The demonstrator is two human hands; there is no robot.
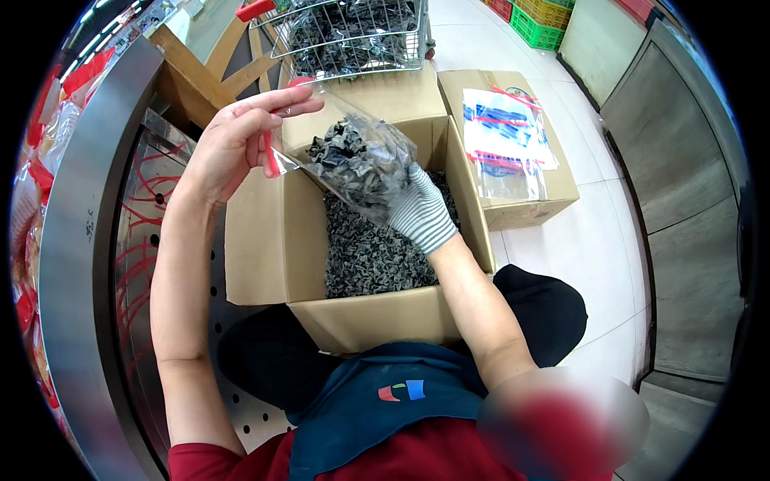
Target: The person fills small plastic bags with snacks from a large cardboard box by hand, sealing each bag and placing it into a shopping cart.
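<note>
A clear plastic bag [385, 153] with a red strip along its mouth hangs tilted above an open cardboard box [373, 315]. Inside the bag are dark, crinkled dried pieces, likely dried black fungus. My bare left hand [240, 129] holds the mouth end at the upper left, its lower fingers curled at the red strip and its upper fingers extended. At the lower right end, my right hand [424, 210], in a grey-and-white striped glove, grips the bag; its fingertips are partly hidden. Loose dried pieces [379, 252] of the same kind lie in the box below.
A closed carton [529, 210] to the right bears flat plastic bags [508, 132] with red strips. Beyond the box stands a wire shopping cart [355, 39] with filled bags. A metal-edged display counter [90, 252] borders the left; grey cabinet doors [680, 210] flank the right.
</note>
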